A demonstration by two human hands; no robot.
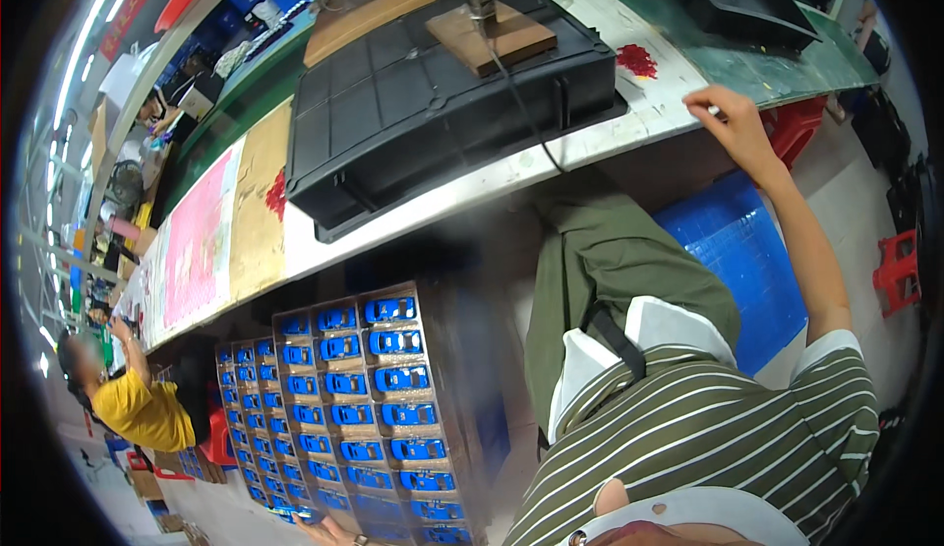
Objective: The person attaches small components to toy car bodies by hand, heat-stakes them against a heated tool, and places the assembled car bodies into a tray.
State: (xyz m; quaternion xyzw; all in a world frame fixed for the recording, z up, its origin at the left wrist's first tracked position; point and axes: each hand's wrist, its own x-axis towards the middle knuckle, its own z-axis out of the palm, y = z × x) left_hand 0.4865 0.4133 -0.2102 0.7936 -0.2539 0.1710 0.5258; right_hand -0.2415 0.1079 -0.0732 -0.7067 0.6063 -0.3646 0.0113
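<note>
My right hand is raised over the near edge of the workbench at the right. Its fingers are drawn together around a small whitish thing too small to name. Low in the picture, my left hand is cut off by the lower edge, its visible fingers stretched out. It lies by the near corner of a divided tray filled with several blue toy car bodies. Whether it touches the tray or a car is unclear. A second such tray adjoins it on the left, with more blue cars.
A black upturned crate with wooden boards stands on the white workbench. Small red pieces lie beside it. Further off are a black tray, a blue panel, a red stool and a person in yellow.
</note>
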